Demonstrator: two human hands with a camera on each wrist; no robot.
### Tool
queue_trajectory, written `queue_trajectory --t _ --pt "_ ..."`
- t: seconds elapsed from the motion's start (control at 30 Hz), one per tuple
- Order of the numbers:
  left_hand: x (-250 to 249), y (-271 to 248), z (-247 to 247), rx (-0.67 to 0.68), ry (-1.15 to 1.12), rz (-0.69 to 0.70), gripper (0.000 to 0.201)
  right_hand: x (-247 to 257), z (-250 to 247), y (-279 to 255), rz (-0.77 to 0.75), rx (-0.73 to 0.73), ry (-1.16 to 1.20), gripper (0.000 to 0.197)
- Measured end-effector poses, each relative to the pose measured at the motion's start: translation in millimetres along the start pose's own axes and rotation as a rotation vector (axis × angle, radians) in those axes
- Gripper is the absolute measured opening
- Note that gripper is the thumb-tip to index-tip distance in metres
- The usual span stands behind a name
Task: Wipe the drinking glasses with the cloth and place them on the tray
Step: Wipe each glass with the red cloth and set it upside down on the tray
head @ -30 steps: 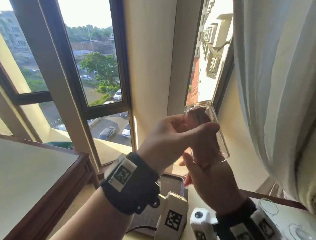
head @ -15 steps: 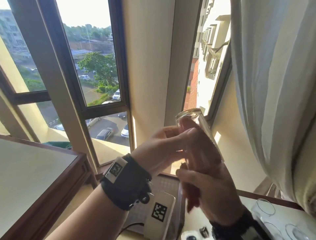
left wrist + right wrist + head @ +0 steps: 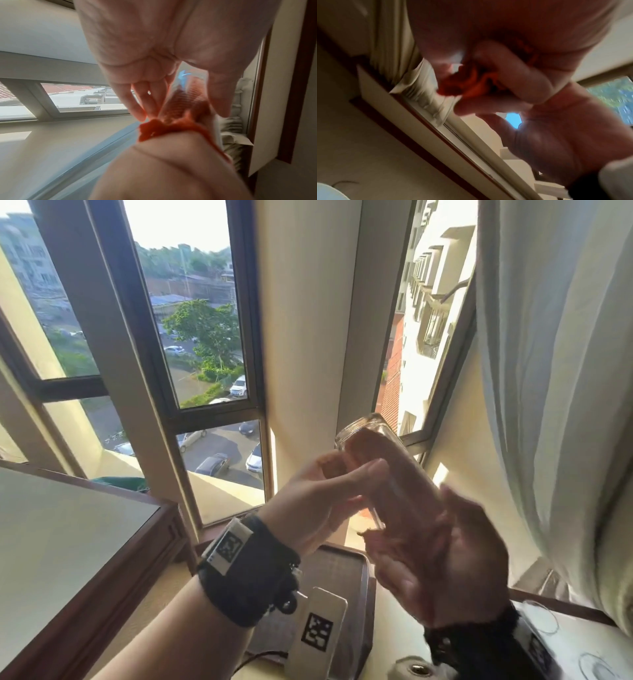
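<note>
You had the drinking glass (image 3: 383, 470) raised in front of the window (image 3: 191, 344), tilted, base up and to the left, mouth down toward your right hand (image 3: 442, 563). Your left hand (image 3: 318, 501) gripped the glass near its base, thumb across the front, fingers behind. The orange cloth (image 3: 180, 108) was stuffed inside the glass, with a bunch of it sticking out at the mouth. Your right hand was curled round that bunch of cloth at the mouth; motion blur hid the finger detail. The tray (image 3: 346, 566) sat on the table below your hands. Two more glasses (image 3: 543, 616) stood on the table at lower right, beside the curtain (image 3: 555, 371).
</note>
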State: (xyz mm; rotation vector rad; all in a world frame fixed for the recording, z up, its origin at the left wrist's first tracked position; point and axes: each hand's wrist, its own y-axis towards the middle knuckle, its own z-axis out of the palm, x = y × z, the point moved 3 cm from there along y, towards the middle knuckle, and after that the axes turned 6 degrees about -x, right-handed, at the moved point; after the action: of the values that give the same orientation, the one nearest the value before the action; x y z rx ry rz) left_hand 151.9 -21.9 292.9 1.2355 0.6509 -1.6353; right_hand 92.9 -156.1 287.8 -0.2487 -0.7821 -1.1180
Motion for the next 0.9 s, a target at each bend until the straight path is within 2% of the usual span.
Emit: queue_trajectory --t 0.03,0.07,0.17,0.27,0.37,0.43,0.5,0.57,0.6,0.67,0.7,0.73,0.77,0.83,0.87,0.9 --pt "-0.1 -1.5 0.0 0.023 -0.023 0.031 0.064 -0.7 4.2 2.5 0.004 0.062 0.13 0.064" --pt "-1.0 -2.7 -0.3 0.035 -0.033 0.049 0.07 -3.3 4.9 5.5 -0.002 0.056 0.17 0.062" --pt "-5.8 -5.7 -9.6 0.009 0.051 0.057 0.072 -4.7 2.0 15.1 -0.012 -0.107 0.057 0.058" --pt "-11.4 -14.1 -27.0 -0.003 0.259 0.026 0.055 5.2 -8.7 11.3 -0.175 -0.448 -0.315 0.048" --pt "-17.6 -26.1 -41.7 -0.073 0.317 -0.039 0.045 5.5 -7.9 5.3 -0.391 -0.616 -0.846 0.035" --pt "-28.4 -33.4 -38.2 -0.085 0.273 -0.07 0.048 -0.8 -3.0 6.5 -0.623 -0.549 -1.219 0.033" --pt "-39.1 -35.7 -31.2 -0.116 0.222 -0.075 0.045 -15.8 -4.7 12.0 -0.829 -0.339 -1.61 0.027" --pt "-43.7 -33.0 -29.4 -0.192 0.252 -0.03 0.041 -32.5 -6.8 19.1 -0.842 -0.213 -1.894 0.008" --pt "-42.6 -30.4 -30.7 -0.221 0.292 0.003 0.041 -38.9 -7.4 21.8 -0.821 -0.206 -1.952 0.008" --pt "-37.3 -27.7 -36.1 -0.263 0.329 0.054 0.041 -48.5 -4.0 25.7 -0.755 -0.226 -1.842 0.024" --pt "-33.9 -27.4 -40.6 -0.268 0.304 0.071 0.039 -49.2 -1.5 26.4 -0.7 -0.251 -1.68 0.035" --pt "-30.8 -27.6 -44.5 -0.237 0.256 0.082 0.04 -47.5 1.5 26.5 -0.586 -0.256 -1.434 0.043" --pt "-27.4 -28.6 -47.9 -0.17 0.186 0.091 0.046 -47.5 4.7 26.9 -0.409 -0.21 -1.133 0.043" --pt "-21.8 -29.3 -53.2 -0.044 0.043 0.113 0.071 -50.3 12.5 25.3 -0.088 -0.116 -0.575 0.048" --pt "-18.8 -27.8 -55.5 -0.02 -0.005 0.113 0.08 -50.8 12.5 24.6 -0.007 -0.114 -0.411 0.052" --pt "-15.5 -24.9 -58.5 -0.051 -0.017 0.111 0.083 -50.5 11.1 26.5 0.022 -0.134 -0.357 0.053"
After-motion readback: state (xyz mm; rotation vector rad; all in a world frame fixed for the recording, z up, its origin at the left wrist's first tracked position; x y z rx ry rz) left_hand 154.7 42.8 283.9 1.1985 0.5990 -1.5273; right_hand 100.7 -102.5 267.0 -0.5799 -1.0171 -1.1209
